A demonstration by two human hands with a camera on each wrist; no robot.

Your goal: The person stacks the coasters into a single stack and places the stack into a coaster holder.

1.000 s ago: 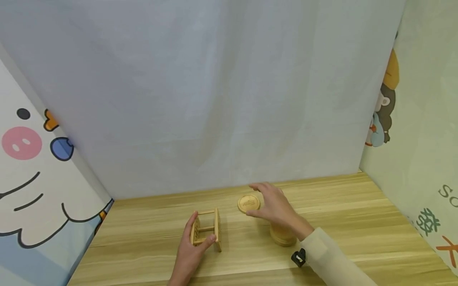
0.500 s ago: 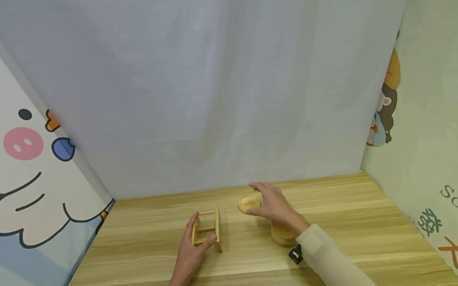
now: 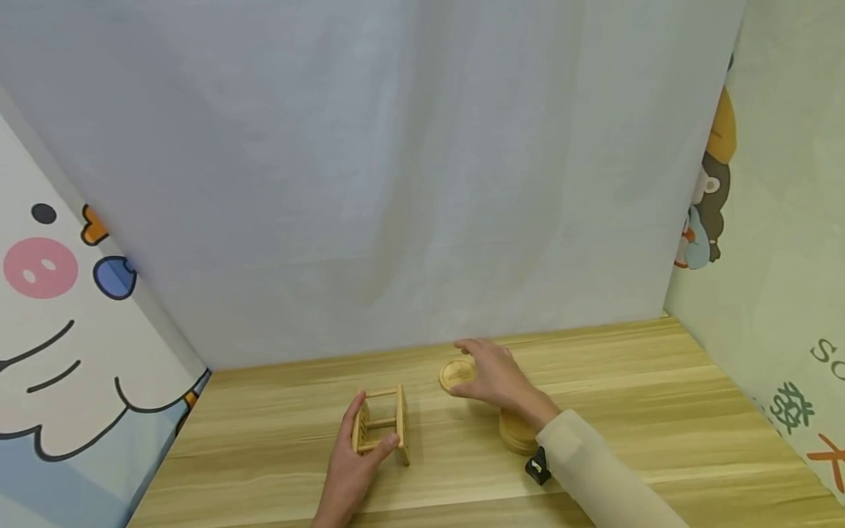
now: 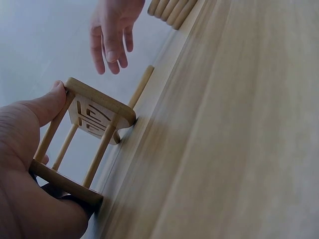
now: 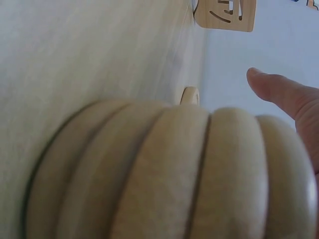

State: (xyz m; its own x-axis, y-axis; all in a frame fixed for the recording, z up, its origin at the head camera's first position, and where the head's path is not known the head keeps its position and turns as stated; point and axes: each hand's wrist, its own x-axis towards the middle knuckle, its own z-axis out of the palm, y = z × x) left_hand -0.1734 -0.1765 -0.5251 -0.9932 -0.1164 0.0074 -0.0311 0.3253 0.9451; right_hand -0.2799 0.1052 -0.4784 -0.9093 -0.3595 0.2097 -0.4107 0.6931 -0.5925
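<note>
My left hand (image 3: pixel 348 469) grips a small wooden rack (image 3: pixel 401 425), thumb and fingers on its two sides. In the left wrist view the rack (image 4: pixel 97 102) shows slotted end panels joined by round rods, and it stands on the table. A round wooden coaster (image 3: pixel 454 375) with a marking on top lies flat to the rack's right. Over that coaster's right edge hovers my right hand (image 3: pixel 491 378), thumb and fingers spread apart, nothing held. A stack of wooden coasters (image 3: pixel 517 435) sits partly hidden under the right forearm; the right wrist view shows several coaster edges (image 5: pixel 164 174) close up.
The light wood-grain table (image 3: pixel 277 433) ends at a hanging grey-white cloth (image 3: pixel 370 220) behind. Cartoon-printed panels stand at the left (image 3: pixel 46 352) and right (image 3: pixel 779 293). A black wrist device (image 3: pixel 538 466) sits by the right cuff.
My right hand and forearm have shifted slightly left, toward the loose coaster. The left hand and the rack stay as they were.
</note>
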